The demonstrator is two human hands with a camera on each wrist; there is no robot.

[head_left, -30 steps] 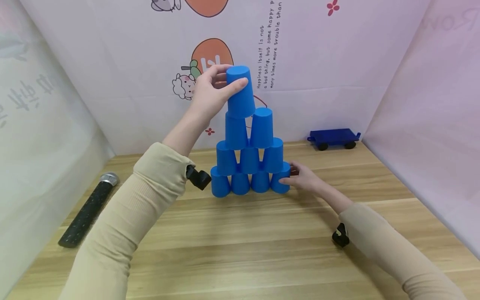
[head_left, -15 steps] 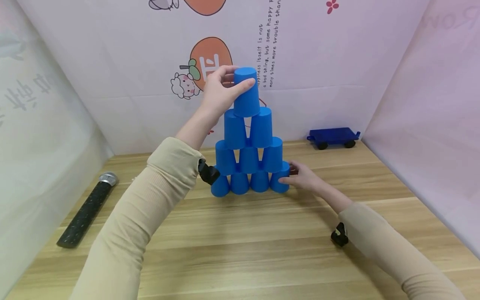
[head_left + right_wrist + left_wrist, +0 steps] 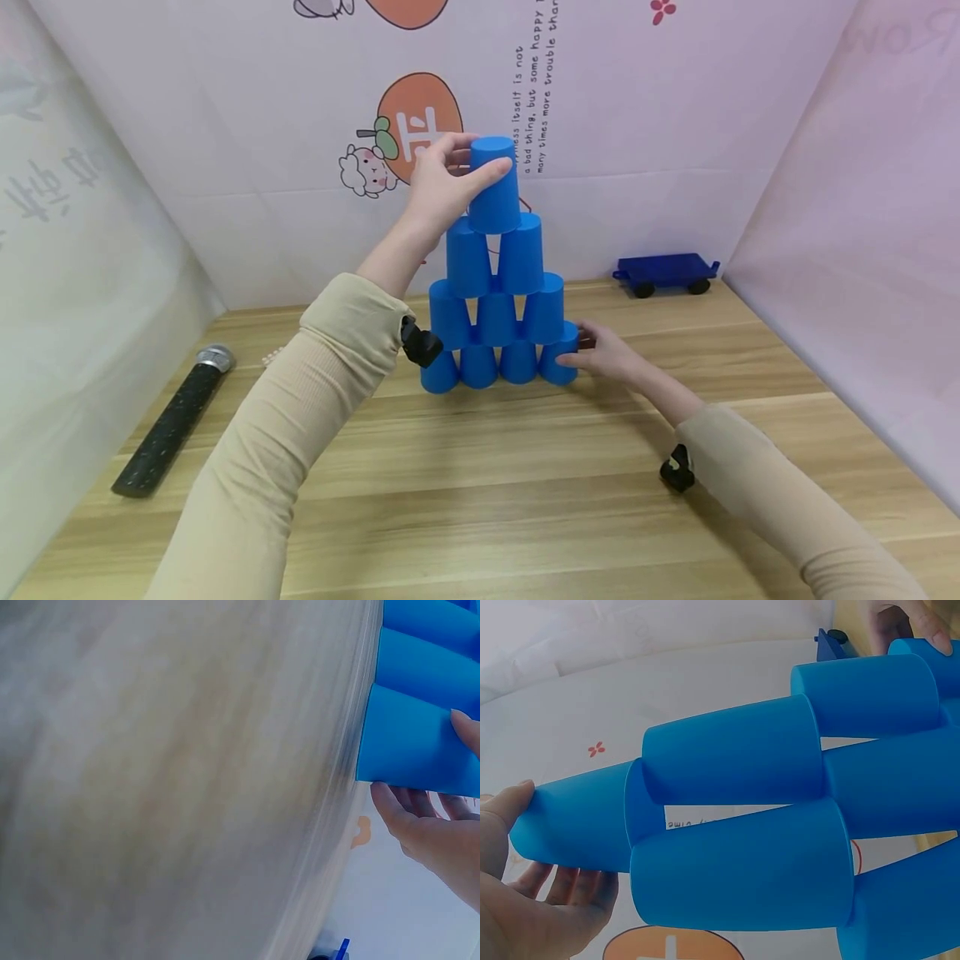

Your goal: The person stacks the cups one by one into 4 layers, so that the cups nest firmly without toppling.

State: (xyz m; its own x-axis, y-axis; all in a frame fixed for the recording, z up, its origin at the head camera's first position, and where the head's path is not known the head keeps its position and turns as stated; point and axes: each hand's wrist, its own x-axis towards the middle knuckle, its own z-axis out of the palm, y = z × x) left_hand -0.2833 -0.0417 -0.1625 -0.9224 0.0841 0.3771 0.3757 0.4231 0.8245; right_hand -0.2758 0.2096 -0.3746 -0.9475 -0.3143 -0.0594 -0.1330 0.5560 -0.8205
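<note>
Blue cups stand upside down in a pyramid on the wooden table, narrowing from a wide bottom row to a single top cup (image 3: 497, 200). My left hand (image 3: 441, 190) grips that top cup, thumb on its near side and fingers behind it. In the left wrist view the rim of the top cup (image 3: 574, 817) sits against the ends of the two cups below, bridging the gap between them. My right hand (image 3: 611, 357) holds the right-end bottom cup (image 3: 557, 373) between thumb and fingers. The right wrist view shows this bottom cup (image 3: 412, 742) with fingers along its side.
A black microphone (image 3: 176, 421) with a silver head lies at the left of the table (image 3: 480, 500). Small pale beads (image 3: 272, 357) show beside the left sleeve. A dark blue toy wagon (image 3: 667, 273) stands at the back right. Printed white cloth (image 3: 600, 117) encloses the back and sides.
My left hand has carried the top cup to the right, from over the left cup to the middle of the two cups beneath. My right hand stays on its bottom cup.
</note>
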